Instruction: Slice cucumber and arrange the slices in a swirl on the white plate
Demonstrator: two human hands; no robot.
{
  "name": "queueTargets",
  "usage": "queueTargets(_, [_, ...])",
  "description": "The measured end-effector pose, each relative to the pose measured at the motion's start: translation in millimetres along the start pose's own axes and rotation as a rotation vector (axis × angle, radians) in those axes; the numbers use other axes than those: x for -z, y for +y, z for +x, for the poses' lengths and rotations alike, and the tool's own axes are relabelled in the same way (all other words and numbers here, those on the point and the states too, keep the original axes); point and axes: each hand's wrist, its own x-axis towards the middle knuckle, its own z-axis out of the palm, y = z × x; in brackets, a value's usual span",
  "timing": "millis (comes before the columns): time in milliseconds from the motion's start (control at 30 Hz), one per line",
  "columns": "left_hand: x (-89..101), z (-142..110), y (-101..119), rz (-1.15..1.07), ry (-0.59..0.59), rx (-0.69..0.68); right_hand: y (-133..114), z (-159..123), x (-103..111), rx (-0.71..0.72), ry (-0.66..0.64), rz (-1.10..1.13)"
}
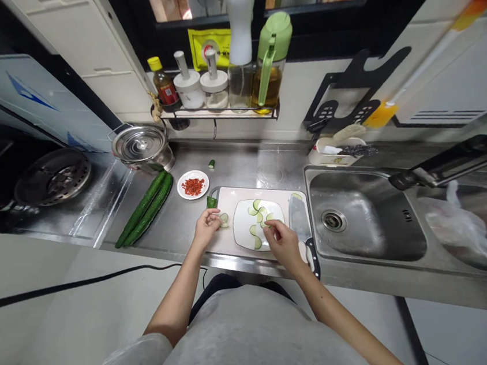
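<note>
My left hand (207,228) is at the left side of the pale cutting board (223,195), its thumb and fingers closed at the edge of some thin cucumber slices (224,220). A cut cucumber piece (211,202) lies just beyond its fingertips. Over the white square plate (245,241), my right hand (283,241) pinches a cucumber slice whose edge shows at the fingertips. Half-round cucumber slices (255,229) form a curved pattern on that plate. To its right, a kitchen knife (299,217) rests on the board, its dark spotted handle towards me.
Two whole cucumbers (144,210) and a small plate of chopped red pieces (193,195) are on the left. A lidded steel pot (142,147) stands behind them. The sink (364,216) adjoins the board's right side. Above hangs a rack (223,112) of bottles and jars.
</note>
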Motion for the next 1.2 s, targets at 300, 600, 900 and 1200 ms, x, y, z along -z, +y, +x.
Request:
queueTargets(300, [-8.2, -16.6, 28.0, -0.151, -0.266, 0.042, -24.0, 21.3, -43.1, -0.004, -0.255, 0.239])
queueTargets(600, [-5.0, -11.6, 14.6, 0.194, -0.111, -0.031, -26.9, 25.1, -47.7, -0.065, -0.217, 0.339])
queueTargets(900, [-4.3, -11.7, 5.6, 0.801, -0.049, -0.033, -28.7, 26.9, -39.9, -0.098, -0.224, 0.394])
queueTargets(1200, [-25.2, -21.9, 32.3, -0.092, -0.280, 0.570, -26.4, 26.5, -33.3, -0.063, -0.256, 0.418])
